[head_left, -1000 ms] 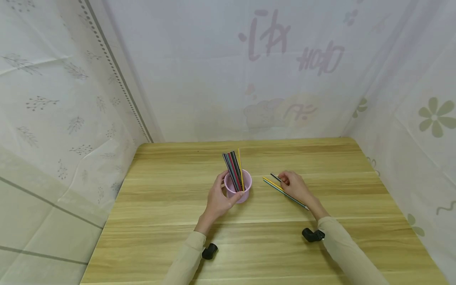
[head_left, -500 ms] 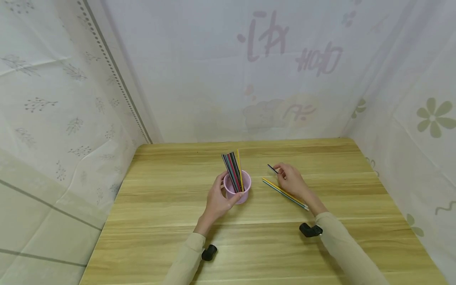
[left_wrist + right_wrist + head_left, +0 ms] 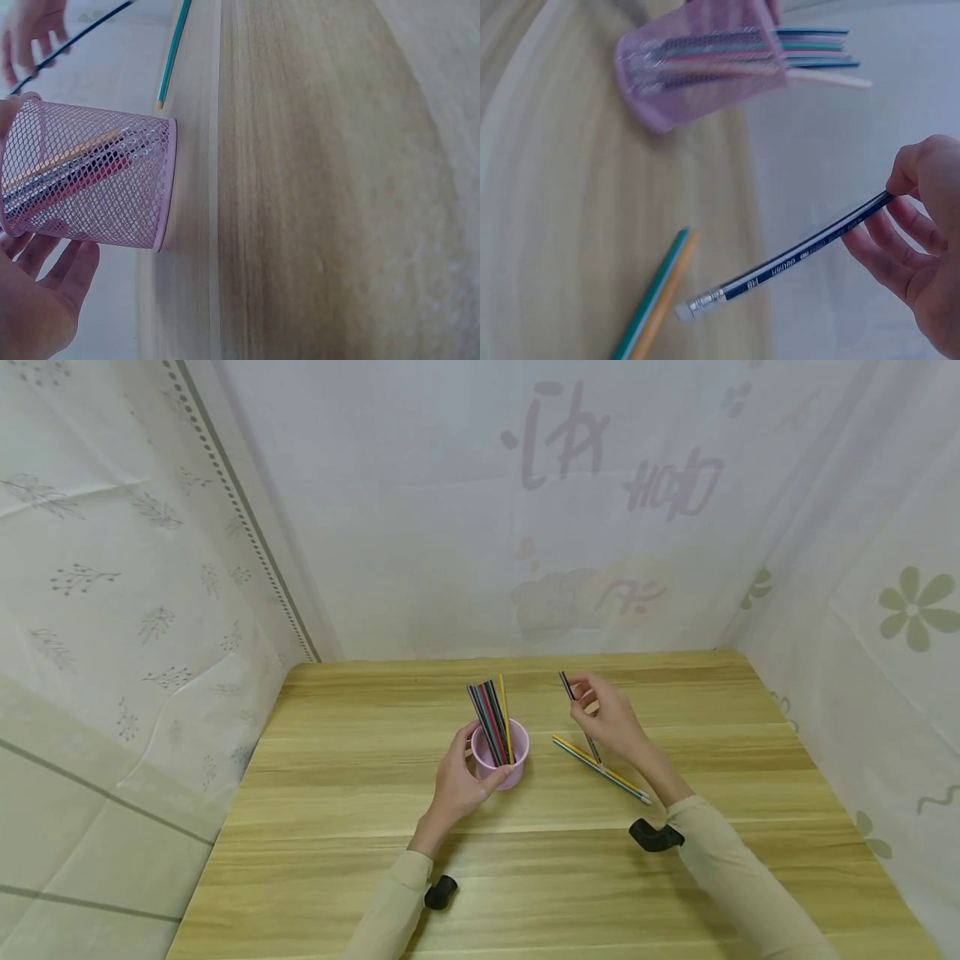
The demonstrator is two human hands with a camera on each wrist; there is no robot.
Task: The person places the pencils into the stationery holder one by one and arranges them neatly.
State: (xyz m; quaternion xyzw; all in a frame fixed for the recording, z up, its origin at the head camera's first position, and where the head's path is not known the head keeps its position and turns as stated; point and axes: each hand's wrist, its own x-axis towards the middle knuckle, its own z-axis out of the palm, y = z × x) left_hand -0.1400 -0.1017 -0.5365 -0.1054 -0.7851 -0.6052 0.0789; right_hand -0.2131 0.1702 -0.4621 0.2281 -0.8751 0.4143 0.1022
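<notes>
My left hand (image 3: 459,783) grips a pink mesh pencil cup (image 3: 112,214) by its side, thumb at the near rim and fingers round the far side. Several pencils (image 3: 491,714) lean in the cup, dark ones with a red, a teal and a yellow among them. To the right of the cup, my right hand (image 3: 611,718) pinches a dark blue striped pencil (image 3: 802,251) near its upper end. That pencil slants in the air with its white eraser end down. Below it, a green pencil (image 3: 646,307) and a yellow pencil (image 3: 669,289) lie side by side on the table.
The wood-grain table (image 3: 337,760) reaches back to a pale printed curtain (image 3: 450,527). Patterned cloth hangs at both sides. A black wrist device (image 3: 441,892) sits at the left sleeve and another black device (image 3: 655,836) at the right sleeve.
My right hand has risen and moved away from me with the dark blue pencil, lifting it off the two others and tipping it steeper. The left hand and cup have stayed put.
</notes>
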